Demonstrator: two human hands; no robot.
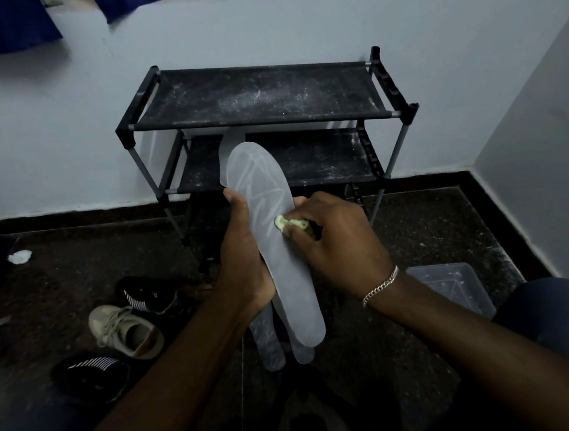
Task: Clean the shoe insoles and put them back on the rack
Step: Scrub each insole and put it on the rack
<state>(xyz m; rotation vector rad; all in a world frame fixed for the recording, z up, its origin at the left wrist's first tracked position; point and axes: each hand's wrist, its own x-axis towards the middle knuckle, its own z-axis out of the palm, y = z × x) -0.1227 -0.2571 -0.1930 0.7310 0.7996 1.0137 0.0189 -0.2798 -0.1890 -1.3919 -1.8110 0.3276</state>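
Head: left hand holds one insole, right hand one sponge.

Dark floor with rack, shoes, insoles, clear tub

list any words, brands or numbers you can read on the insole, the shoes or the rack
No text can be read anywhere.
On the insole: pale streaks only, no lettering.
On the green cloth: no print visible.
On the near black shoe: white stripes, no brand legible.
On the far black shoe: the same.
On the beige sneaker: no mark visible.
On the rack: white dust only.
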